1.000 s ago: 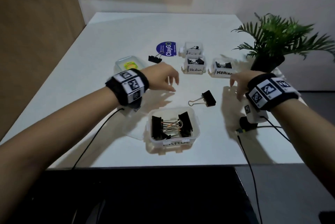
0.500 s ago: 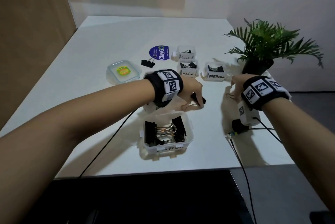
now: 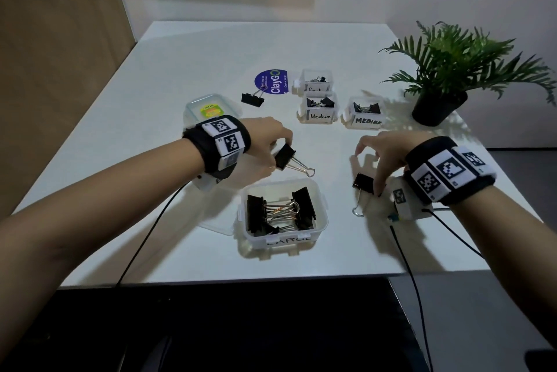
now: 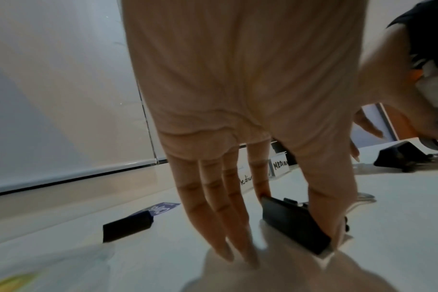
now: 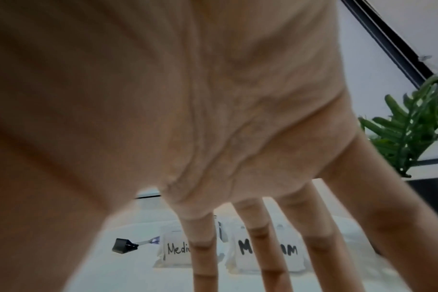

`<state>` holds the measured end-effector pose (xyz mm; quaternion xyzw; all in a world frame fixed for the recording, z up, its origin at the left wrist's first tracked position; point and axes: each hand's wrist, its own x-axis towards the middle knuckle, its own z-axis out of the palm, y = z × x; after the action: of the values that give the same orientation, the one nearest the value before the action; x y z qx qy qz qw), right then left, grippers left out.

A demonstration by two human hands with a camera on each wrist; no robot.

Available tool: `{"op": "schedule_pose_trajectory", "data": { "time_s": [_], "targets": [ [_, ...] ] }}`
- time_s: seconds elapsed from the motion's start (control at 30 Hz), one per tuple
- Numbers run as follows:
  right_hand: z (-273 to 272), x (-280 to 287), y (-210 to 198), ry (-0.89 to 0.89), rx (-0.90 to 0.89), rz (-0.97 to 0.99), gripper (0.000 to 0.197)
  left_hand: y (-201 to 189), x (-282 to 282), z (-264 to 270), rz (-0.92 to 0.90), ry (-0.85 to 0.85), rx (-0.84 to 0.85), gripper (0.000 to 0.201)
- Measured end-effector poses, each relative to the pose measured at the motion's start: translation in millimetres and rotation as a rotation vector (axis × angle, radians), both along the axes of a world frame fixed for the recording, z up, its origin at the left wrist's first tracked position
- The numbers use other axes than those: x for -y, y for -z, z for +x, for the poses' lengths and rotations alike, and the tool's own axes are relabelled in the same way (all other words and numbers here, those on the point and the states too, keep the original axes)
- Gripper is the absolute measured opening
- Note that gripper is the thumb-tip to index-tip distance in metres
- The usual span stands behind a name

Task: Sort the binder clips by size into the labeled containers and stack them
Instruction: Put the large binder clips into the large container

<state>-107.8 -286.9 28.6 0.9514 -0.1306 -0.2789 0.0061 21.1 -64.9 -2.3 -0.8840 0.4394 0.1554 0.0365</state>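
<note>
My left hand [image 3: 281,153] pinches a large black binder clip [image 3: 285,157] by its body between forefinger and thumb, just above the table behind the LARGE container [image 3: 321,222]. The left wrist view shows that clip [image 4: 293,221] held with its lower edge near the table. The LARGE container holds several big clips. My right hand [image 3: 367,171] hovers with spread, straight fingers [image 5: 205,256], and its thumb touches a second black clip [image 3: 363,183] lying on the table. A third clip [image 3: 252,99] lies loose farther back. Two Medium containers [image 3: 319,117] [image 3: 366,121] and a Small container [image 3: 315,88] stand beyond.
A potted plant [image 3: 440,109] stands at the back right. A lidded clear box with a yellow sticker [image 3: 211,108] sits behind my left wrist. A blue ClayGo sticker [image 3: 272,82] lies flat. A clear lid [image 3: 217,222] lies left of the LARGE container. Cables trail off the front edge.
My left hand reached right to the loose clip at the centre, pinched it and raised it. My right hand drew back toward me, and a second clip now shows under its thumb.
</note>
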Motion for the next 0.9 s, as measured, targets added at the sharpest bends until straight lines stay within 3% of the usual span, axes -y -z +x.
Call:
{"op": "schedule_pose_trajectory", "data": {
  "time_s": [0.1, 0.23, 0.4, 0.53, 0.6, 0.73, 0.9],
  "targets": [
    [-10, 4, 2, -0.012, 0.011, 0.047, 0.094, 5, -8, 1, -0.030, -0.038, 0.005, 0.042],
    [-18, 1, 4, -0.149, 0.014, 0.124, 0.087, 0, -17, 0, -0.058, -0.028, 0.085, 0.048],
    [-15, -9, 13, -0.306, -0.018, 0.085, 0.061, -25, -44, -12, -0.292, -0.084, 0.003, 0.057],
    [-11, -13, 16, -0.304, 0.053, 0.061, 0.041, -45, -70, -43, -0.445, -0.055, -0.042, 0.067],
    [-11, -12, 18, -0.281, 0.099, 0.082, 0.046, -49, -81, -63, -0.452, 0.015, -0.038, 0.065],
    [-13, -16, 19, -0.327, 0.104, 0.100, 0.079, -46, -99, -94, -0.439, 0.084, 0.019, 0.054],
    [-18, -22, 17, -0.422, 0.046, 0.151, 0.077, -34, -104, -107, -0.360, 0.149, 0.172, 0.053]
  ]
}}
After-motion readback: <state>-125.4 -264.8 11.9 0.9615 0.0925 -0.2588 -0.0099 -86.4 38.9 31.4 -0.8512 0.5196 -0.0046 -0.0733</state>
